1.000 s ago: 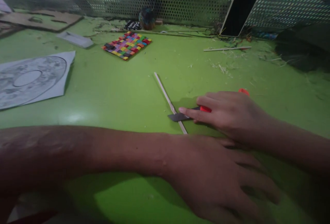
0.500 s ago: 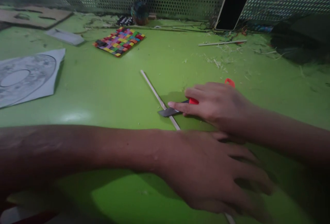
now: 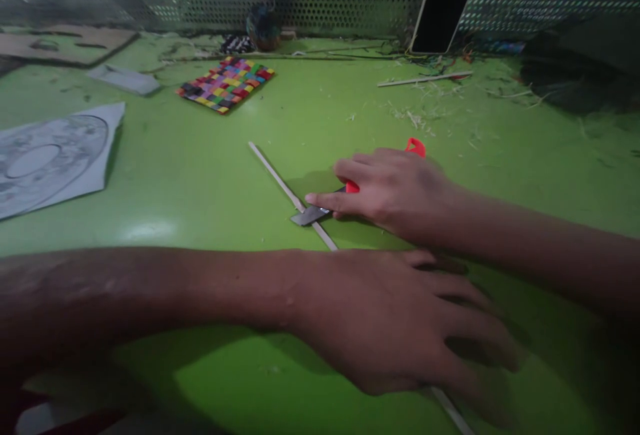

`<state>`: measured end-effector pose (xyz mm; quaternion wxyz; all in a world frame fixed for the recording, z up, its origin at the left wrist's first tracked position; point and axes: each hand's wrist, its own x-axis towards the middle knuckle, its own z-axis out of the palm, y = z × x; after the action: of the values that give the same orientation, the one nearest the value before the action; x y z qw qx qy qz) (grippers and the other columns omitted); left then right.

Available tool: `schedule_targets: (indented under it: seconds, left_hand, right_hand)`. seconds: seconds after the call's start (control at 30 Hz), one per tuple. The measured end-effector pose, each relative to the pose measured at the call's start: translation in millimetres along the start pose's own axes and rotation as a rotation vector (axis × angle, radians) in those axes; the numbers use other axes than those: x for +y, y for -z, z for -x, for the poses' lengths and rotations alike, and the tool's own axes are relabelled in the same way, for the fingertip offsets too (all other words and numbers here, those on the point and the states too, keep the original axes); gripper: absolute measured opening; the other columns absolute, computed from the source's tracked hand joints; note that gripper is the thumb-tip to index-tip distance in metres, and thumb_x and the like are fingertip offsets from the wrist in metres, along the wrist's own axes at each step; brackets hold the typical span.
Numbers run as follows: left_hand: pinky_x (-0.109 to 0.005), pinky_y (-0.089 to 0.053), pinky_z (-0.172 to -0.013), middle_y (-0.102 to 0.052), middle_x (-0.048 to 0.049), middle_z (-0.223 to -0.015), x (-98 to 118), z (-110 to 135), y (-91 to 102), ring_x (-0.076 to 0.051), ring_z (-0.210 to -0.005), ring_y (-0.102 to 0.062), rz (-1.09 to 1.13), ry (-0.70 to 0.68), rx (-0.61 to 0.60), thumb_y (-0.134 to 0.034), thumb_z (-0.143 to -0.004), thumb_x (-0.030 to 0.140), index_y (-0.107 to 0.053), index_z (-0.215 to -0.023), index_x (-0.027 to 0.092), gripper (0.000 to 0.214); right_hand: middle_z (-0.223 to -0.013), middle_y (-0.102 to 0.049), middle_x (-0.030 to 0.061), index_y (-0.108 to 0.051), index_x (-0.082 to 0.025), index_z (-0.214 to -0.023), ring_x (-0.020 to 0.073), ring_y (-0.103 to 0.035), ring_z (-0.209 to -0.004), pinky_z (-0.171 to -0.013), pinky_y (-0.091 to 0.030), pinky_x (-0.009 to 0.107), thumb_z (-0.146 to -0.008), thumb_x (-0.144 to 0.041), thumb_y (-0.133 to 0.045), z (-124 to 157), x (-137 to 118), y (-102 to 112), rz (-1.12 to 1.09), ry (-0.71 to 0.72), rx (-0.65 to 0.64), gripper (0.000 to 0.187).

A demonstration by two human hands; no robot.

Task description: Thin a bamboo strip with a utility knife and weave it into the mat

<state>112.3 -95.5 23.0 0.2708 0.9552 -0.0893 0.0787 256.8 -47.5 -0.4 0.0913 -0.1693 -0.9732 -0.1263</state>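
A thin pale wooden stick (image 3: 274, 173) lies slantwise on the green table. My left hand (image 3: 385, 315) rests flat across it with fingers spread, the palm over the stick's middle; the lower end shows below the hand. What the thumb does is hidden. In my right hand (image 3: 395, 185) is a knife (image 3: 313, 213) with a red handle and a dark blade. The index finger stretches along the blade, which lies across the stick just above my left hand. At the blade, the stick has a small notch or raised sliver.
Wood shavings (image 3: 415, 118) and another stick (image 3: 425, 79) lie at the back right. A colourful woven square (image 3: 226, 85) is behind. On the left are a printed paper sheet (image 3: 60, 155), a white strip (image 3: 123, 79) and cut cardboard (image 3: 65, 45). A perforated metal panel (image 3: 340, 1) borders the back.
The knife, my right hand and the stick have shifted slightly left. My left hand has moved a little left too, still spread over the stick. The camera view has shifted slightly.
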Motion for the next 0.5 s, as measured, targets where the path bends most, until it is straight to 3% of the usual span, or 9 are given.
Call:
schedule_targets:
  seconds: [0.13, 0.23, 0.5]
  left_hand:
    - [-0.03, -0.043, -0.12, -0.073, 0.0029, -0.133, -1.5, -1.8, 2.1, -0.02, -0.139, -0.058, 0.059, 0.006, 0.033, -0.056, -0.097, 0.028, -0.083, -0.098, 0.035, 0.028]
    - [-0.031, -0.04, -0.122, -0.072, 0.0036, -0.134, -3.7, -2.3, 2.8, -0.021, -0.141, -0.056, 0.079, 0.003, 0.005, -0.058, -0.098, 0.038, -0.084, -0.097, 0.036, 0.026]
    - [-0.026, -0.044, -0.118, -0.073, -0.0001, -0.132, -5.5, -2.7, 6.1, -0.021, -0.135, -0.062, 0.016, -0.051, 0.014, -0.058, -0.099, 0.04, -0.085, -0.102, 0.033, 0.029]
  right_hand:
    - [-0.099, -0.067, 0.0063, -0.07, -0.021, -0.132, 0.0167, -0.054, -0.079, -0.065, -0.033, 0.03, -0.111, -0.032, -0.043, 1.8, 1.6, -3.3, -0.04, -0.033, 0.057, 0.035]
    - [-0.098, -0.068, 0.01, -0.072, -0.012, -0.116, 0.0207, -0.057, -0.084, -0.071, -0.041, 0.033, -0.111, -0.042, -0.042, 4.1, 2.4, -4.2, -0.101, -0.056, 0.088, 0.043]
    - [-0.091, -0.068, 0.0086, -0.072, -0.014, -0.099, 0.021, -0.057, -0.079, -0.07, -0.043, 0.034, -0.11, -0.04, -0.044, 7.5, 4.0, -5.4, -0.138, -0.067, 0.151, 0.041]
